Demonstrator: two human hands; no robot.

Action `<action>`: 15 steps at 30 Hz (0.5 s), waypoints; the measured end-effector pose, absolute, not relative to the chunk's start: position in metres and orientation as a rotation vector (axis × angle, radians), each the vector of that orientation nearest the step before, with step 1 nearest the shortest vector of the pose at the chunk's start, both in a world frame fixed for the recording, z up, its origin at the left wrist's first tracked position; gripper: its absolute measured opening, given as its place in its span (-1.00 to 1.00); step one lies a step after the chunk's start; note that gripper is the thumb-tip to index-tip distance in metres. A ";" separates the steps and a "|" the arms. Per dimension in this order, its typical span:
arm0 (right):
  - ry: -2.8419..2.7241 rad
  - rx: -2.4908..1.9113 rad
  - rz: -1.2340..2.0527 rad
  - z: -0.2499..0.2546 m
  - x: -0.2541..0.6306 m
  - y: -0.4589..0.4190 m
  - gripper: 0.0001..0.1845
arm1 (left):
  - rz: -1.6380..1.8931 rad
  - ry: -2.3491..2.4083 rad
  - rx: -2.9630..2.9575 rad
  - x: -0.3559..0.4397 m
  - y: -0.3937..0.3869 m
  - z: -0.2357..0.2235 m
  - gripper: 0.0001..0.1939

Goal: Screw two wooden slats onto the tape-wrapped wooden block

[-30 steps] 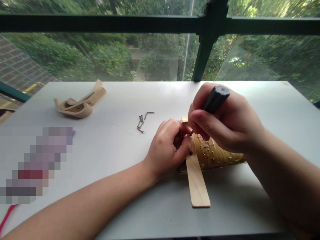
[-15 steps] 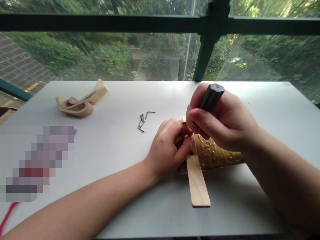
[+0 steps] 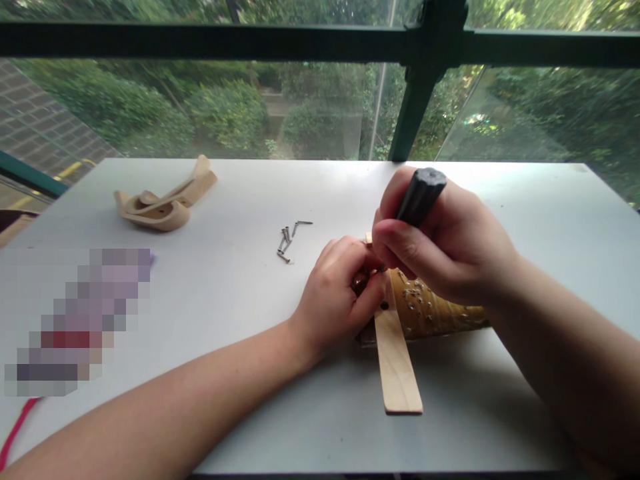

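Screwdriver (image 3: 421, 193) with a black fluted handle leans right of center in the frame, clenched in the right hand (image 3: 450, 247), thumb along its side. Beneath it, a pale wooden strip (image 3: 399, 367) with a dark hole lies across a brown-taped block (image 3: 433, 310), its squared end jutting toward the lower right of the frame. The left hand (image 3: 333, 290) curls against the strip, thumb and index finger drawn close around the screwdriver's lower end; whether they pinch a screw cannot be told. Loose screws (image 3: 285, 241) lie near mid-frame on the white table (image 3: 280, 413). Curved wooden pieces (image 3: 167, 207) sit upper left; a red cord (image 3: 17, 427) trails lower left. Dark window bars (image 3: 200, 43) span the top, greenery behind.
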State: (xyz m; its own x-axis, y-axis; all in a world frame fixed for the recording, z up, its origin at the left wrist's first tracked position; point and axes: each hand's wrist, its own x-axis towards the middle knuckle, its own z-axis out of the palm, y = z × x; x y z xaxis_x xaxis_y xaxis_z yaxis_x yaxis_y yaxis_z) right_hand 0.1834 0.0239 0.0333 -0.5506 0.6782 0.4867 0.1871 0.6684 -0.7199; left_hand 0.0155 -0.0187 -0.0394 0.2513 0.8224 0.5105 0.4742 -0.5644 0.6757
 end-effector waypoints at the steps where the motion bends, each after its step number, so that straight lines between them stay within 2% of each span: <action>1: -2.092 -0.669 0.786 0.033 0.183 0.024 -0.79 | 1.236 1.188 2.146 0.016 -0.019 -0.040 -0.96; 15: -2.080 -0.640 0.810 0.029 0.182 0.025 -0.80 | 1.230 1.223 2.173 0.015 -0.019 -0.041 -0.98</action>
